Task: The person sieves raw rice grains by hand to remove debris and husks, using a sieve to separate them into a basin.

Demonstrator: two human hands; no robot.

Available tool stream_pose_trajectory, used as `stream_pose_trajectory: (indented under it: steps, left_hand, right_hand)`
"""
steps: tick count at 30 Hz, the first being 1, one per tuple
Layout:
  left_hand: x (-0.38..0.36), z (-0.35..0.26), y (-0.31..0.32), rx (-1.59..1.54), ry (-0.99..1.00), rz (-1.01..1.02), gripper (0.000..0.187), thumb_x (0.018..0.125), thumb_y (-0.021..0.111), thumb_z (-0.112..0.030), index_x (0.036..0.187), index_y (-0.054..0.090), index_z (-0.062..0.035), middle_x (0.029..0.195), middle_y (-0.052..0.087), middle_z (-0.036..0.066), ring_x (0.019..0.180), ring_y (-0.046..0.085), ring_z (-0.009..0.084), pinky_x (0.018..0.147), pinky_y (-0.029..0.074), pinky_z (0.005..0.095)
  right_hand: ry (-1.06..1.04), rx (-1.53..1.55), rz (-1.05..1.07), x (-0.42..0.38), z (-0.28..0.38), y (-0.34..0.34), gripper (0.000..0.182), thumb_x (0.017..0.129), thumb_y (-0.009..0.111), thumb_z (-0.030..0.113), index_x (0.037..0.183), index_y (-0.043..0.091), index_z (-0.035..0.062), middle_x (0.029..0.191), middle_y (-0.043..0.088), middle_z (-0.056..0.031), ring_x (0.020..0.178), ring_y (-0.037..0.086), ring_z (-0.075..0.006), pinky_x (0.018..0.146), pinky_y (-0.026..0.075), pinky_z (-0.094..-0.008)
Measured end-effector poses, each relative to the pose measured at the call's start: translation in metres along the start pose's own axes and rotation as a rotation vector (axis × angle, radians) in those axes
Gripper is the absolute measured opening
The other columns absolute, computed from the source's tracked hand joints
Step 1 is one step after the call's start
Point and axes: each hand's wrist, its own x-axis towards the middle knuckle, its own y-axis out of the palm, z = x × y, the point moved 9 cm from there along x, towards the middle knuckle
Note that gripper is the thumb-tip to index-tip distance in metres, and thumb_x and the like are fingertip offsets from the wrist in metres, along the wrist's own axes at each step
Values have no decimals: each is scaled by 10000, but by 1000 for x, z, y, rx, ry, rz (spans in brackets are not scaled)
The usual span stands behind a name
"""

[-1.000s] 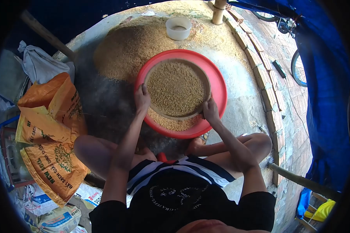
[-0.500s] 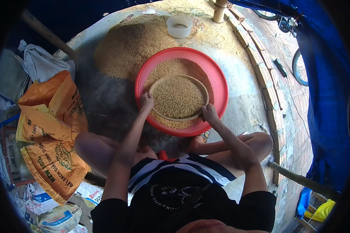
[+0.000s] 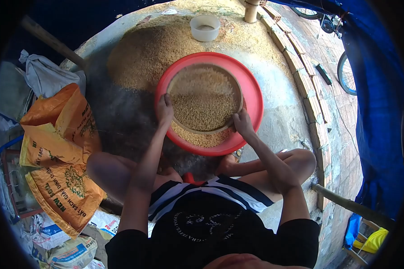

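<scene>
A round sieve (image 3: pixel 240 92) with a thin rim is held over a wide red tray (image 3: pixel 256 96). Brown grain (image 3: pixel 202 111) lies in the sieve, and its far part is blurred by motion. My left hand (image 3: pixel 165 109) is closed on the sieve's left rim. At the lower right rim, my right hand (image 3: pixel 242 122) grips it with bent fingers. More husky grain (image 3: pixel 202 138) shows in the tray below the sieve's near edge.
A large grain pile (image 3: pixel 143 56) spreads behind the tray, with a translucent tub (image 3: pixel 204 36) at its edge. Orange sacks (image 3: pixel 63 179) lie at left. Bricks (image 3: pixel 303 80) line the right side, and a pole (image 3: pixel 350 207) juts in at lower right.
The sieve has shifted slightly up and appears tilted, with its far part covering more of the tray. Both hands have moved with it, and the grain at its far side is now blurred.
</scene>
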Motion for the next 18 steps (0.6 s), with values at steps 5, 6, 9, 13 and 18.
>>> stream_pose_trajectory:
  steps: [5, 6, 9, 13, 18]
  left_hand:
    - [-32, 59, 42, 274, -263, 341, 289, 814, 344, -223, 805, 515, 10, 747, 534, 214, 719, 516, 361, 630, 389, 436]
    - [-31, 54, 41, 296, -238, 359, 291, 816, 343, -223, 810, 512, 14, 748, 535, 215, 716, 513, 366, 633, 394, 432]
    - [-13, 24, 25, 220, -123, 234, 292, 819, 338, -221, 817, 501, 21, 746, 532, 221, 712, 511, 372, 628, 397, 428]
    - [6, -34, -13, 43, -9, 51, 282, 823, 332, -215, 820, 485, 22, 750, 523, 235, 717, 507, 369, 621, 393, 431]
    - [-26, 43, 38, 250, -154, 296, 274, 811, 355, -220, 799, 488, 19, 729, 517, 238, 698, 502, 373, 616, 390, 429]
  right_hand:
    - [576, 302, 468, -44, -40, 39, 196, 769, 384, 135, 716, 426, -49, 508, 528, -124, 365, 496, -170, 339, 415, -259]
    - [577, 301, 466, -43, -37, 37, 196, 769, 384, 135, 716, 426, -49, 508, 528, -124, 365, 496, -170, 339, 415, -259]
    - [530, 289, 402, -33, -16, 23, 219, 772, 369, 128, 676, 442, -54, 499, 522, -126, 374, 502, -166, 341, 413, -241]
    - [271, 360, 112, -13, 15, -3, 285, 771, 347, 123, 578, 472, -47, 474, 515, -116, 379, 508, -162, 348, 418, -248]
    - [566, 244, 423, -45, -42, 37, 321, 777, 334, 144, 577, 492, -51, 502, 532, -125, 403, 529, -169, 361, 432, -245]
